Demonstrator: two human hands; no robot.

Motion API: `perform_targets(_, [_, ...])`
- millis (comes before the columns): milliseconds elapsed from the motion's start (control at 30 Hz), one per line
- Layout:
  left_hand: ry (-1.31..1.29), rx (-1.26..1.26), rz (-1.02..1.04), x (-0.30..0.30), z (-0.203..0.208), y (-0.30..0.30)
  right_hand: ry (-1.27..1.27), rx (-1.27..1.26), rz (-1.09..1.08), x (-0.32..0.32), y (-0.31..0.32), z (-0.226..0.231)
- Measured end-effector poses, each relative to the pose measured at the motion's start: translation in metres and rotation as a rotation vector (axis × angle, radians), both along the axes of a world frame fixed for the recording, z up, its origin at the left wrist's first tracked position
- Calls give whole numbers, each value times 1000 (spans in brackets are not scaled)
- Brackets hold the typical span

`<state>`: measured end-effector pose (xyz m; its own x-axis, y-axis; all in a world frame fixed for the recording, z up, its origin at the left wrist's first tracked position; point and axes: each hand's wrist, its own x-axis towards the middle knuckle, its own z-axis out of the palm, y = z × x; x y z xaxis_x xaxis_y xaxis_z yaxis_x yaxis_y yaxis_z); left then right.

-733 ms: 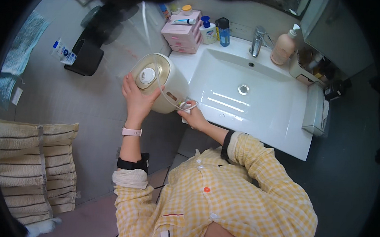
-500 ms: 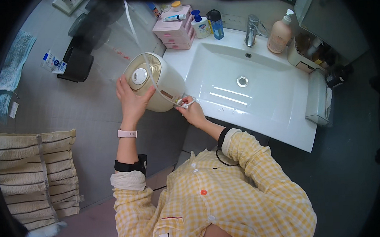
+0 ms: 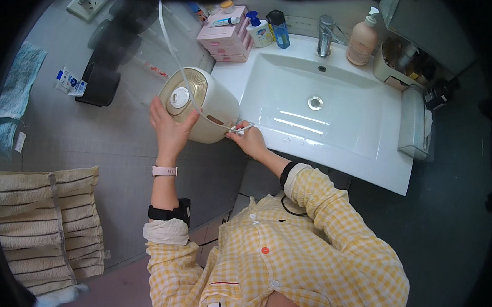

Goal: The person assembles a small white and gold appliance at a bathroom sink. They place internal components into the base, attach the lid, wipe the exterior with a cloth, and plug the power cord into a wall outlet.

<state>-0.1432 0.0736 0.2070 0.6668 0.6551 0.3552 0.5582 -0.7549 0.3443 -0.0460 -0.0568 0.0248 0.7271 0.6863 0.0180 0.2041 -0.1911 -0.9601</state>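
Observation:
A cream, rounded appliance (image 3: 221, 103) with a gold top and a white round knob (image 3: 179, 97) stands tilted at the sink's left edge. Its kind I cannot make out. My left hand (image 3: 169, 127) grips its near left side, thumb and fingers spread around the rim. A white cord (image 3: 168, 35) comes down from above, crosses the top and runs to the lower right side. There my right hand (image 3: 249, 139) pinches the cord's white end against the appliance's lower side. The fingers partly hide that end, so whether it is plugged in cannot be seen.
A white washbasin (image 3: 334, 138) with a chrome faucet (image 3: 325, 36) lies to the right. Behind it stand a pink drawer box (image 3: 226, 38), a hand-soap bottle (image 3: 260, 33), a blue bottle (image 3: 279, 30) and a peach pump bottle (image 3: 361, 43). A striped towel (image 3: 44, 225) hangs at left.
My right hand's fingers have closed in slightly, and the cord near them lies a little higher and straighter. My left hand keeps its hold on the appliance.

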Motion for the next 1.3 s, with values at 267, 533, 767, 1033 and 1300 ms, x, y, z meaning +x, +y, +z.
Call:
perform_targets(267, [-10,-3,-1,2,1,-2,79,16,19,1,1,-2])
perform_targets(533, [-27,-4,2,2,2,-4,383,33,113,-2,7,-10])
perform_targets(767, [-30,20,-2,0,-2,0,453,5,128,2,9,-11])
perform_targets(1033, [-63,37,-23,-1,-5,1,418,15,158,5,6,-8])
perform_targets(1300, [-75,-27,36,-2,-4,-1,303,-96,330,23,-27,12])
